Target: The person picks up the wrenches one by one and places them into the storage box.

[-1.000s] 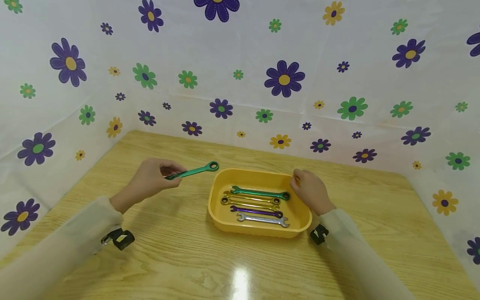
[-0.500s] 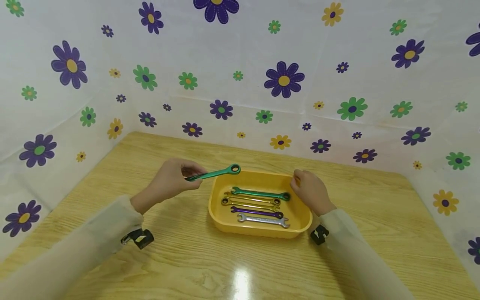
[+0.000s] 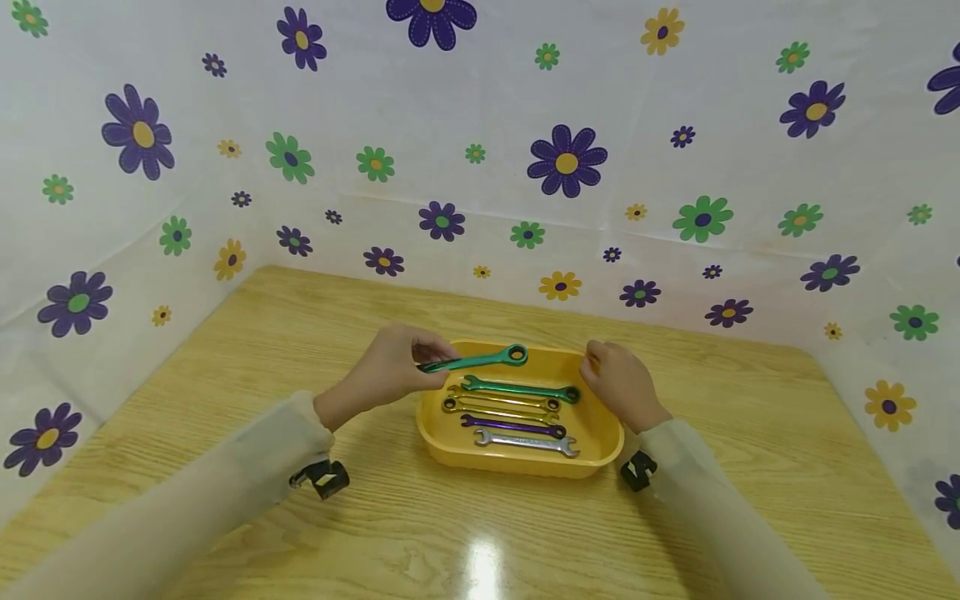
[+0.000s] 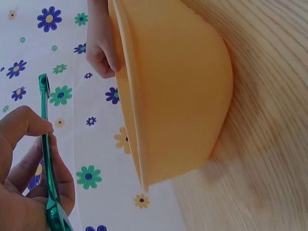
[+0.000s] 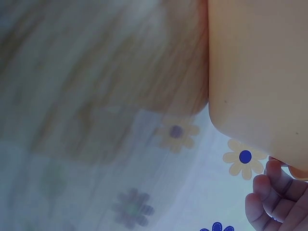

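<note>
My left hand (image 3: 390, 371) pinches a green ratcheting combination wrench (image 3: 483, 360) between thumb and fingers, its ring end pointing right over the back left of a yellow plastic tub (image 3: 442, 442). In the left wrist view the wrench (image 4: 45, 159) stands out from the fingers beside the tub's wall (image 4: 183, 96). My right hand (image 3: 618, 379) grips the tub's rim at the back right corner. Inside the tub lie a second green wrench (image 3: 517, 388), two gold wrenches (image 3: 502, 407), a purple wrench (image 3: 513, 424) and a silver open-end wrench (image 3: 525, 441), roughly parallel.
The tub stands on a wood-grain table (image 3: 360, 517). A white sheet printed with flowers (image 3: 480, 108) hangs behind the table and at both sides. Each sleeve carries a black wrist mount (image 3: 322, 477).
My left hand has carried the green wrench rightward, from left of the tub to over its back left part. The right hand and the wrenches in the tub have stayed put.
</note>
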A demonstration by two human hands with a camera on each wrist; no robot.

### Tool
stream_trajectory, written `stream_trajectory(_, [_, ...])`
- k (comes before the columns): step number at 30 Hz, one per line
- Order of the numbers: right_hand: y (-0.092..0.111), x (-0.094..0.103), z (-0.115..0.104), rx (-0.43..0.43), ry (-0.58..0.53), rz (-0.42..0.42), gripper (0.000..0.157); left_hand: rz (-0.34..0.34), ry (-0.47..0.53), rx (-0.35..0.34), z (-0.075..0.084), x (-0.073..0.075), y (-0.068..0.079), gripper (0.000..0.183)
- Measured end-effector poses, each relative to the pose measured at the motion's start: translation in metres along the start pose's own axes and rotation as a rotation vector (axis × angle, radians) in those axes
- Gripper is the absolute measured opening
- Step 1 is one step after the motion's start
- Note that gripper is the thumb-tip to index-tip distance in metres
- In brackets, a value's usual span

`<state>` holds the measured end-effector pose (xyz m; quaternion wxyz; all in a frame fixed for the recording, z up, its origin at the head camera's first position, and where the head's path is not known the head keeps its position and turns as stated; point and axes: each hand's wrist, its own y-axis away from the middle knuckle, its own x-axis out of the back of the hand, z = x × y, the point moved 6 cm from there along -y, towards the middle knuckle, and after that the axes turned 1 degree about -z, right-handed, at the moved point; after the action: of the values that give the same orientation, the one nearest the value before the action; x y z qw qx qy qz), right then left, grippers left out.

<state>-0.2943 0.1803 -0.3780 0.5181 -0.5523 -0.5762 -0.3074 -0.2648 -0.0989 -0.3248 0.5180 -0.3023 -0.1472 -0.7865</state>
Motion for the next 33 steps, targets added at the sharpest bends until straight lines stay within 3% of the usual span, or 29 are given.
stream_trajectory(23, [0.0, 0.001, -0.001, 0.005, -0.008, 0.008, 0.011, -0.058, 0.076, -0.053, 0.022, -0.058, -0.016, 0.016])
stream_trajectory(33, [0.001, 0.002, -0.001, 0.007, -0.011, 0.01, 0.011, -0.094, 0.076, -0.058, 0.022, -0.079, -0.015, 0.015])
